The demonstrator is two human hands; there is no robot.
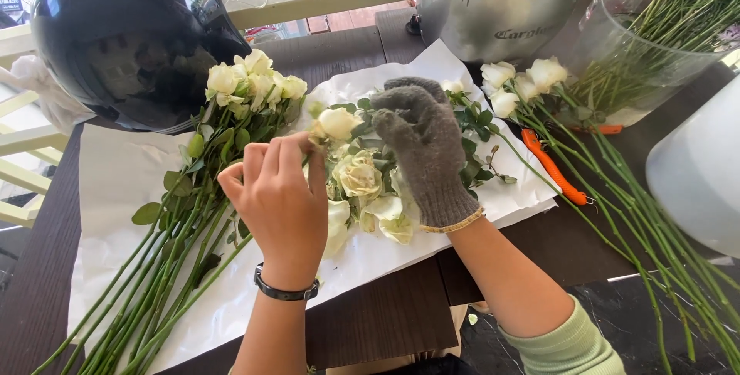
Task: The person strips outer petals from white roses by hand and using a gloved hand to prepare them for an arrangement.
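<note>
My bare left hand (pixel 279 198), with a black band on the wrist, pinches at a white rose bloom (pixel 336 122) with fingertips. My right hand (pixel 422 144), in a grey knit glove, grips the leafy stem cluster of the same small bunch of white roses (pixel 362 178) lying on white paper (pixel 123 182). A bundle of trimmed white roses (pixel 245 82) with long green stems lies to the left on the paper.
A black helmet (pixel 127 36) sits at the back left, a silver helmet (pixel 501 5) at the back. More white roses (pixel 524 82) and long stems lie at right beside orange-handled cutters (pixel 551 167), a clear vase of stems (pixel 655 43) and a white container (pixel 697 174).
</note>
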